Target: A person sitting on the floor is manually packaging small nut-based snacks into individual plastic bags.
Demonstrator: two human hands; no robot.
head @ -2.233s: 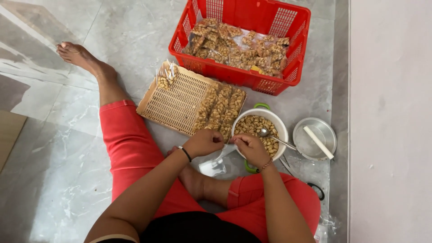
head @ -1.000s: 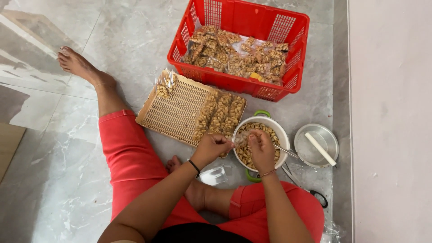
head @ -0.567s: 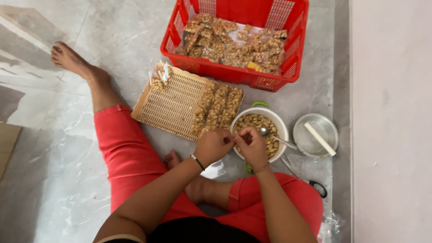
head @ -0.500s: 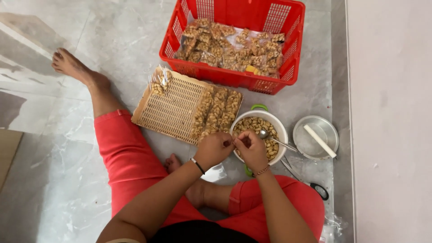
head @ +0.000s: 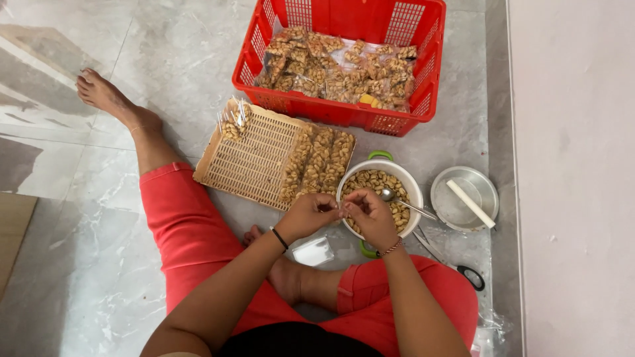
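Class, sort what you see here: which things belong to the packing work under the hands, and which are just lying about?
In use: left hand, right hand, bowl of nuts, spoon, woven tray, red crate, clear bags.
Lying about: metal dish, white stick, scissors.

A glossy, polished stone look with pale marble veining is shown by the grey floor (head: 79, 218), while the red crate (head: 433, 63) and the tan slatted tray (head: 254, 155) are made of moulded plastic lattice. Clear, shiny plastic film is seen on the packets (head: 317, 158) lying on the tray, and a smooth white enamel-like finish with green handles on the bowl (head: 415, 192). Dull brushed metal is seen on the small round pan (head: 486, 192), bright metal on the spoon (head: 403, 201), and matt red cloth on the trousers (head: 188, 225)
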